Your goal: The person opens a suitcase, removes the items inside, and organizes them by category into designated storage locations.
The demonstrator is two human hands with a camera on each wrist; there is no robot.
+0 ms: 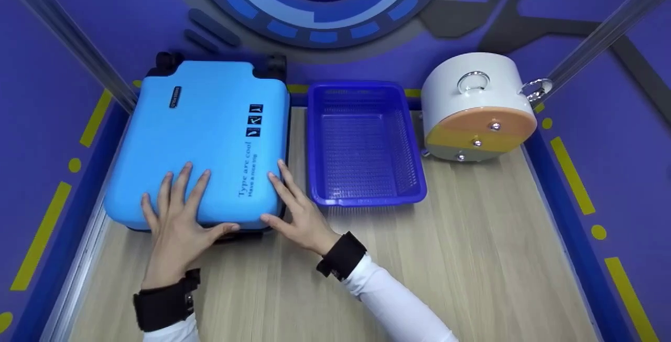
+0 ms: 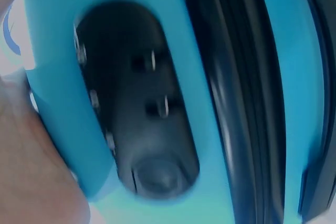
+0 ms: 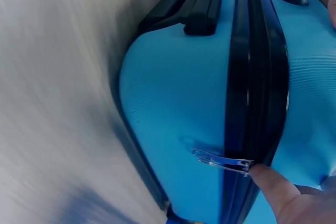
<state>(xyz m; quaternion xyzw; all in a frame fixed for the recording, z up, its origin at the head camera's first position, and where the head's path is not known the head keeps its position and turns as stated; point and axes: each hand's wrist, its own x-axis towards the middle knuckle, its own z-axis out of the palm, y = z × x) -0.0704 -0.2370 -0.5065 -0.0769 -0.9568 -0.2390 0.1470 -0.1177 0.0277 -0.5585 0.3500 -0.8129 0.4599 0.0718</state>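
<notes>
A light blue suitcase (image 1: 199,137) lies flat at the left, its printed face up. My left hand (image 1: 178,232) rests on its near edge, fingers spread over the top and thumb along the front side. In the left wrist view, a black combination lock (image 2: 139,98) on that side appears blurred, next to the black zipper band (image 2: 236,98). My right hand (image 1: 304,221) touches the near right corner with extended fingers. In the right wrist view, a fingertip (image 3: 262,174) touches the zipper beside a metal zipper pull (image 3: 223,161); a black handle (image 3: 184,3) sits further along.
A blue plastic basket (image 1: 367,195) stands right of the suitcase. Beyond it, at the right, is a white drum-shaped box (image 1: 472,79) with coloured drawer fronts and metal rings. Blue walls (image 1: 42,121) enclose the wooden floor (image 1: 445,258) on the left, back and right.
</notes>
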